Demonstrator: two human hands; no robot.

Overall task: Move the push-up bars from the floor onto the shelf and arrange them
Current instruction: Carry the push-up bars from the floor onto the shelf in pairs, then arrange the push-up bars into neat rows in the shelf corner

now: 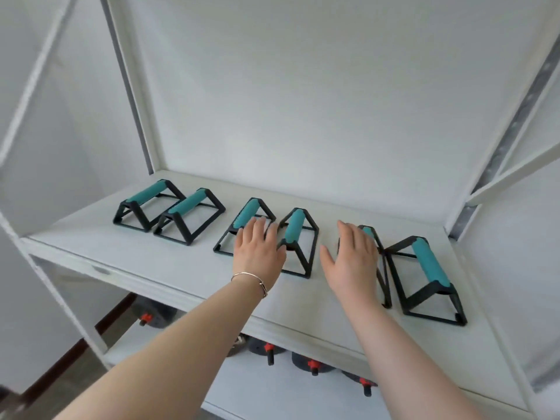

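While six teal-gripped bars (429,263) stand in a row on the white shelf (188,269), both hands hover flat above them. Left hand (257,248), fingers spread, holds nothing over the third bar (247,216); right hand (351,259), fingers loosely apart, covers the fifth bar (370,233).

A white shelf board (169,277) of a white metal-framed rack carries six push-up bars, each a black triangular frame with a teal foam grip. They stand in a loose row of three pairs: the left pair (169,212) close together near the back, the middle pair (295,237) side by side at the centre, and the right pair (427,277) nearest the front edge. On the lower shelf (272,395) lie dark dumbbells (312,363) with red collars.
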